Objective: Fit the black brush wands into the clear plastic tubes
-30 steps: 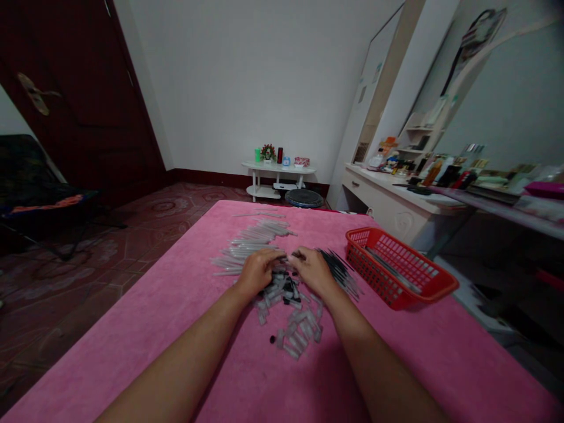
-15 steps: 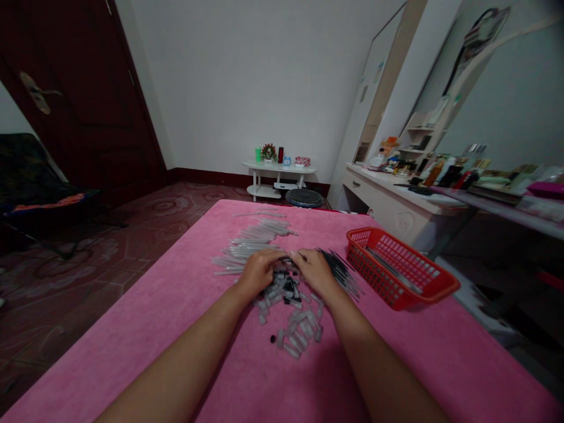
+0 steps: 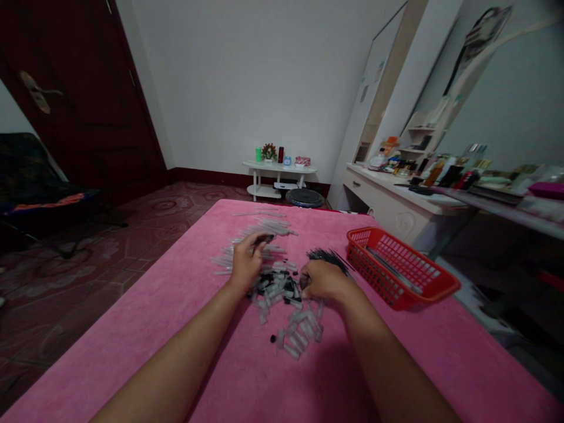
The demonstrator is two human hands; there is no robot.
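My left hand [image 3: 247,259] is closed in a pinch over the clear tubes, which look like pen barrels [image 3: 224,259]. A small dark piece [image 3: 269,237] shows at its fingertips; its kind is unclear. My right hand [image 3: 325,278] curls downward, fingers closed, at the right edge of a pile of short clear caps [image 3: 275,291]. Whatever its fingertips hold is hidden. Small black parts [image 3: 289,286] lie mixed among the caps. Thin dark rods like pen refills [image 3: 328,255] lie just beyond the right hand, partly covered by it.
A red plastic basket [image 3: 399,301] with a few long thin pieces stands on the pink cloth [image 3: 176,329] to the right. One black part [image 3: 272,339] lies apart, nearer me. A dressing table [image 3: 396,197] is at the right, a small white stand [image 3: 264,190] behind.
My hands were together over the pile and have moved apart. The left went slightly left and up with a dark piece; the right moved right and down to the pile's edge.
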